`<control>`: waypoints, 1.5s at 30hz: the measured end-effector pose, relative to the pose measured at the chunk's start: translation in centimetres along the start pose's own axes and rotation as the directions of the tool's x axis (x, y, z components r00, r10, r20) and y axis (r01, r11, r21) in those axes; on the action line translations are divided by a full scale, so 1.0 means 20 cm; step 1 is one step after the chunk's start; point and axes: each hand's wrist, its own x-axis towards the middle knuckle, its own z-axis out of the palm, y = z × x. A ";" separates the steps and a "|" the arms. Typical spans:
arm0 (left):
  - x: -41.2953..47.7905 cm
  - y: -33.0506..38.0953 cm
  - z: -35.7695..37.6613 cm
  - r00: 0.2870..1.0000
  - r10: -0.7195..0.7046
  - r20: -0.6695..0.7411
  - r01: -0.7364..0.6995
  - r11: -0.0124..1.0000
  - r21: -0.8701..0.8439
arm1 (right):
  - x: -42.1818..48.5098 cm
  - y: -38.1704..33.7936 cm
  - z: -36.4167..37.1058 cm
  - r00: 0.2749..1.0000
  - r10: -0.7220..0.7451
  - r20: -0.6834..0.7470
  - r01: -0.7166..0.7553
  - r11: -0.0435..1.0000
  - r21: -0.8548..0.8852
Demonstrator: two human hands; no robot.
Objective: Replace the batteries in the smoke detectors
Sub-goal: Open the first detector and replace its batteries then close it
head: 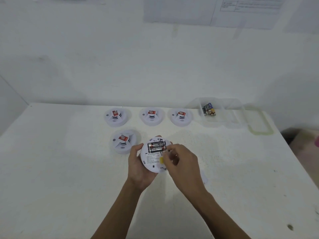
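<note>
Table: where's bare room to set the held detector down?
Free: left of the front detector, the whole near table, and right of the hands below the bin. Crowded: the back row of detectors and around the hands.

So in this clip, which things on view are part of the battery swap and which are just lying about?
Part of the job:
- held detector, back up, in left hand
- two fitted batteries
- right hand at their end
- four detectors on the table
- loose batteries in clear tub

Lying about:
- wall papers
- green-rimmed lid
</note>
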 end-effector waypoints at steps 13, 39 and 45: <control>0.01 0.00 0.00 0.999 0.040 -0.010 -0.039 0.996 0.074 | 0.00 -0.09 0.02 0.958 0.285 0.022 -0.283 0.937 0.207; -0.02 0.00 0.00 0.996 0.088 -0.002 -0.087 0.994 0.070 | 0.04 -0.09 0.00 0.985 0.018 -0.170 0.057 0.905 0.422; -0.02 0.01 0.01 0.998 0.065 -0.026 -0.062 0.995 0.077 | 0.10 -0.10 -0.05 0.960 -0.278 -0.037 0.280 0.938 0.205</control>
